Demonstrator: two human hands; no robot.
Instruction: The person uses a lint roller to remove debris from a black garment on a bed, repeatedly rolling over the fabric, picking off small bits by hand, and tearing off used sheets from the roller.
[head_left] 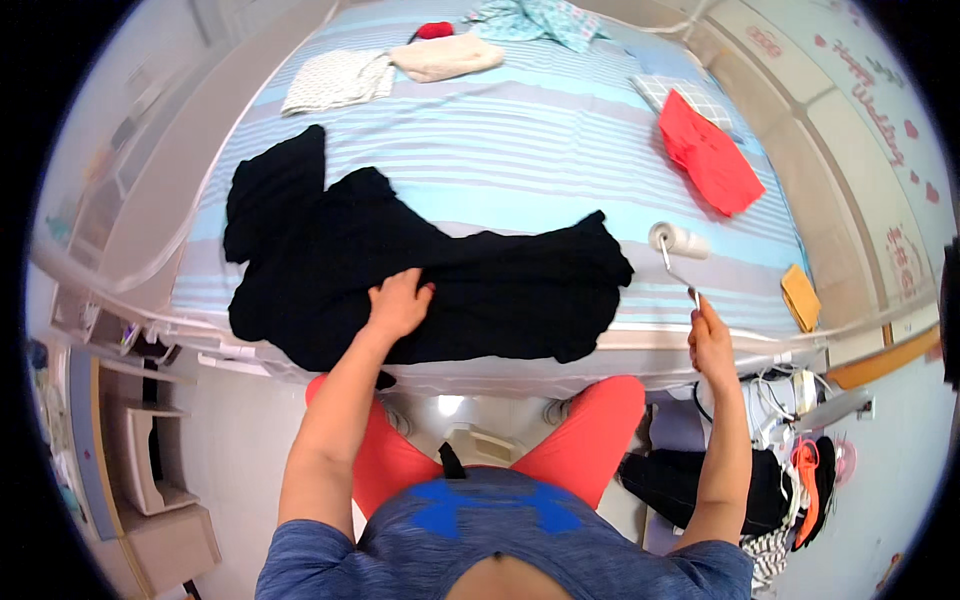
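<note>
One risk: could bunch black garment, spread on near side of bed, under too light a press from left hand, resting there unclenched. Gripping lint roller in right hand.

striped bed | pale floor | decorated wall | probably shelving at left
</note>
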